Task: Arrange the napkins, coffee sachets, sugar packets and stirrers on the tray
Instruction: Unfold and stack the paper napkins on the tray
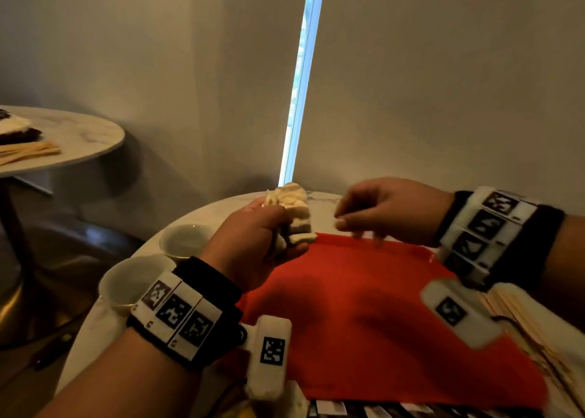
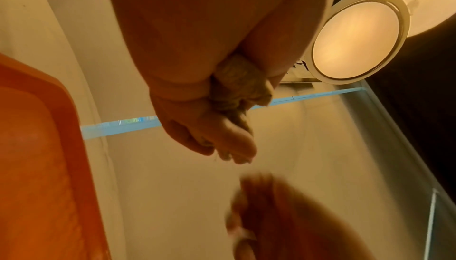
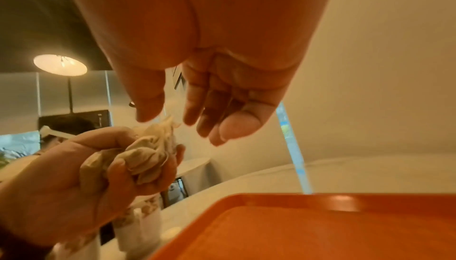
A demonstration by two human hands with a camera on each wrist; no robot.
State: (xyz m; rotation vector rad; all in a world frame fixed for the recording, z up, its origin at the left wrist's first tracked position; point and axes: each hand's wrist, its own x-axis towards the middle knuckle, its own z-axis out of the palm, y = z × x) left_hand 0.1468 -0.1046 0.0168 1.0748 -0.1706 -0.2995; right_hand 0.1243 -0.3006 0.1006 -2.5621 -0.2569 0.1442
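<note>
At frame centre the left hand (image 1: 253,237) clutches a crumpled napkin (image 1: 294,215) while the right hand (image 1: 389,211) hovers slack-fingered and empty beside it over the red tray (image 1: 364,322); tugging could tear the napkin.

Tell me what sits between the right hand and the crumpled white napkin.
Nothing: only open air above the red plastic tray separates the right hand from the napkin; head view.
</note>
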